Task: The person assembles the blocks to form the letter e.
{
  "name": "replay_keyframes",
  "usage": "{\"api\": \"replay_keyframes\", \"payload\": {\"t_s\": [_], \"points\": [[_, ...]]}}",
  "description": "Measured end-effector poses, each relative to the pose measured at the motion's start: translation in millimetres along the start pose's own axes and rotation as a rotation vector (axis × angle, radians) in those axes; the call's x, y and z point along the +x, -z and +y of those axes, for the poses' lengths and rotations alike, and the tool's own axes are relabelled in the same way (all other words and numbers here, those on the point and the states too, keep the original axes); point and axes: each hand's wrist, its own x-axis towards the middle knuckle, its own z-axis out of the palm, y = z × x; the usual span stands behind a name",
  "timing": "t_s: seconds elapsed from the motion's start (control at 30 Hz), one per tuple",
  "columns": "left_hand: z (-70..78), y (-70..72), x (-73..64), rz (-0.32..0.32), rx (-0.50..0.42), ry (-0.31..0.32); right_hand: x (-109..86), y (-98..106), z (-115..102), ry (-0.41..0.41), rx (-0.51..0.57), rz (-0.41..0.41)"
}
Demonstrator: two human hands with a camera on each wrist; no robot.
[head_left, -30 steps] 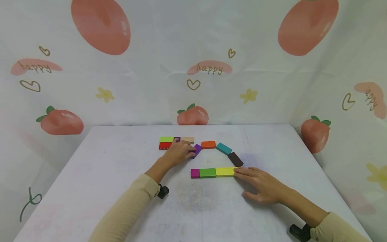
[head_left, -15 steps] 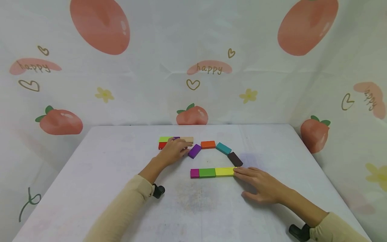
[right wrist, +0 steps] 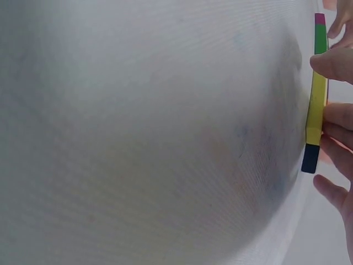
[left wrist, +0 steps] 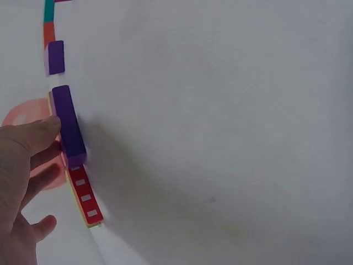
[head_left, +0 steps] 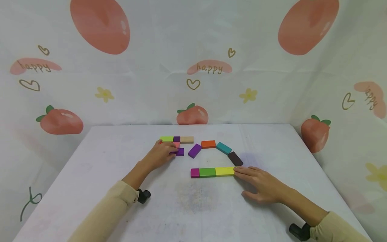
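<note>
My left hand (head_left: 158, 155) is over a cluster of blocks at the back left, thumb tip at the upper edge of a long purple block (left wrist: 69, 127). Its other fingers are spread, partly hidden behind that block in the left wrist view. A red block with white marks (left wrist: 86, 197) lies beside it, and a pink block (head_left: 176, 145) shows past the fingertips. My right hand (head_left: 261, 185) lies flat with fingertips on the right end of a yellow block (head_left: 224, 171). That yellow block lines up with a green block (head_left: 207, 172) and a magenta block (head_left: 195, 173).
A purple block (head_left: 195, 151), an orange block (head_left: 208, 144), a teal block (head_left: 223, 148) and a dark brown block (head_left: 235, 159) form an arc behind the row. Light green (head_left: 166, 138), dark purple (head_left: 176, 138) and tan (head_left: 186, 139) blocks stand at the back left.
My left hand has let go of the tilted purple block at the arc's left end and moved left onto the cluster. The right hand has stayed in place.
</note>
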Motion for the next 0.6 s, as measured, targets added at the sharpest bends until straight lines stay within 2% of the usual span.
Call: {"api": "replay_keyframes", "payload": {"t_s": [0.17,0.33,0.6], "points": [[0.5,-2.8,-7.2,0.021,0.059,-0.042,-0.1,0.1,-0.3,0.003,-0.005,0.003],[1.8,-3.8,-11.7,-0.008,0.080,-0.026,0.0,0.6,-0.7,-0.006,-0.007,-0.009],[3.9,1.2,-14.7,-0.040,0.028,0.006,0.5,1.3,-0.8,-0.004,0.000,-0.004]]}}
